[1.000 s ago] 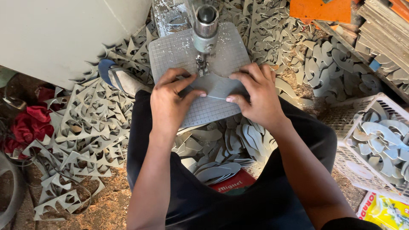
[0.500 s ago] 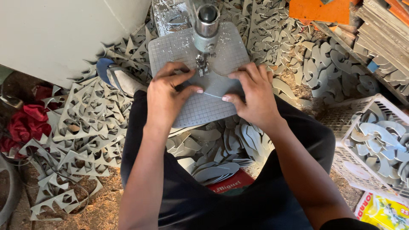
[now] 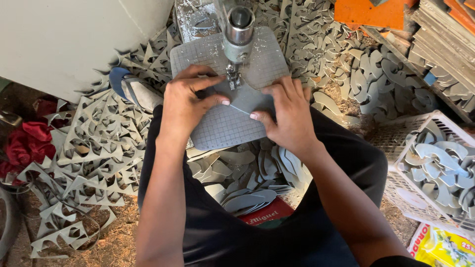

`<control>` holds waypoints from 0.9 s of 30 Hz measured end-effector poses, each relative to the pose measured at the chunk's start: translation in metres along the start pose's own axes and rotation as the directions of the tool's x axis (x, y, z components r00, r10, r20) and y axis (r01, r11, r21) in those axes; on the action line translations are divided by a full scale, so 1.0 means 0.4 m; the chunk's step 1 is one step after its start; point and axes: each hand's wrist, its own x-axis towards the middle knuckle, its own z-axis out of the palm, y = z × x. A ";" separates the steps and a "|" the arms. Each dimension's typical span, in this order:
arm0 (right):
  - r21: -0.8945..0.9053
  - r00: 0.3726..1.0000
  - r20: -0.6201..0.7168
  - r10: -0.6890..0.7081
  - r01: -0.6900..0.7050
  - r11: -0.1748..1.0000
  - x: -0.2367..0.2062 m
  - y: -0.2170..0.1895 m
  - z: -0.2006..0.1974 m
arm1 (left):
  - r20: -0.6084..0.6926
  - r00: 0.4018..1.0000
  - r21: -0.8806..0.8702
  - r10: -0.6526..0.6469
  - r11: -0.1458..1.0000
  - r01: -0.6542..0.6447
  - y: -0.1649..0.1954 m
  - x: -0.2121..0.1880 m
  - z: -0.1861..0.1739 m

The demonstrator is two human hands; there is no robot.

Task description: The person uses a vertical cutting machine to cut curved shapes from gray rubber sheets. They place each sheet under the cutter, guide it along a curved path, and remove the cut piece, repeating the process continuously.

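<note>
Seated person, both hands flat on a grey sheet piece (image 3: pixel 247 106) lying on the gridded plate (image 3: pixel 222 128) of a cutting machine, just below its foot (image 3: pixel 233 79). Left hand (image 3: pixel 185 104) presses the piece down, fingers spread, forefinger stretched toward the foot. Right hand (image 3: pixel 289 113) pins the other side, fingers extended, not curled round anything.

Risk, as judged: fingertips sit close to the blade; a slip or snag of the thin sheet could draw a finger in, or spoil the cut line.

Packages: red box (image 3: pixel 267 215) between the knees, under grey cut-outs; yellow printed bag (image 3: pixel 445 247) bottom right, beside the white basket (image 3: pixel 396 143)
</note>
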 end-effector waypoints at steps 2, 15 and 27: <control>0.000 1.000 0.007 0.016 -0.016 1.000 -0.002 -0.004 0.003 | 0.016 1.000 -0.010 -0.014 1.000 0.014 -0.002 0.005 -0.003; -0.019 0.997 -0.026 0.078 -0.078 0.997 0.005 -0.042 0.015 | -0.021 1.000 -0.024 0.013 1.000 -0.014 -0.013 0.004 -0.006; -0.038 0.990 -0.032 0.141 -0.142 0.989 0.016 -0.069 0.015 | -0.009 0.995 0.035 0.096 0.995 -0.095 -0.014 -0.012 -0.005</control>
